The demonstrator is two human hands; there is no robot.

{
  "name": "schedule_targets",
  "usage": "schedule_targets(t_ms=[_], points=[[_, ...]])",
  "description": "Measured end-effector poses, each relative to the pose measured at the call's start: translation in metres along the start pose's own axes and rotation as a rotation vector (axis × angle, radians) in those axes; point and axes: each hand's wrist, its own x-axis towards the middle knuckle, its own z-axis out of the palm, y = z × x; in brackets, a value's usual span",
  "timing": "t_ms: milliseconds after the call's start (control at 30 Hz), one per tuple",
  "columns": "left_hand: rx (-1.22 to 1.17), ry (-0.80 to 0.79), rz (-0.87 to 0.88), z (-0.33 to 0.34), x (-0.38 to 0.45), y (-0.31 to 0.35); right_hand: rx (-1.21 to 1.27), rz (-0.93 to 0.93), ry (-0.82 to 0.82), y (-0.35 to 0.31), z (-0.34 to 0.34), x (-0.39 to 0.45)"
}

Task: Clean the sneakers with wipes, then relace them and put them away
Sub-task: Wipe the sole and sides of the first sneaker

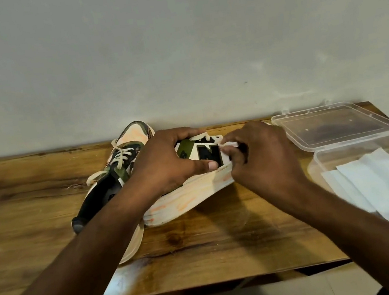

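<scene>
Two sneakers lie on a wooden table (31,192). The nearer sneaker (190,196) is tipped on its side, its cream sole streaked with orange marks and a black letter on its white and green side. My left hand (165,161) grips its upper from above, thumb lying along the side. My right hand (261,160) pinches a small white wipe (231,145) against the sneaker's side near the sole. The second sneaker (120,163), black, green and peach with cream laces, lies behind it, partly hidden by my left arm.
An open clear plastic box (316,162) with a stack of white wipes (380,180) stands at the table's right end. Its clear lid (331,124) lies just behind it. A grey wall runs along the table's far edge.
</scene>
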Motion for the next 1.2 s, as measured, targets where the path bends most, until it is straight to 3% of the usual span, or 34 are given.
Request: schedule_targets(t_ms=[267,500,700,967,1200], points=[[0.005,-0.011,-0.011,0.000,0.000,0.000,-0.018,0.118,0.040,0.022,-0.012,0.013],[0.003,0.012,0.001,0.002,0.000,-0.002,-0.070,-0.040,0.054,0.004,0.003,-0.006],[0.021,0.017,-0.016,0.003,-0.002,0.000,-0.071,0.135,0.126,0.036,-0.018,0.012],[0.014,0.018,-0.009,0.005,0.000,-0.002,-0.041,-0.071,0.048,0.008,0.000,-0.008],[-0.007,-0.005,-0.035,0.005,0.003,-0.004,0.025,0.079,0.101,0.043,-0.019,0.013]])
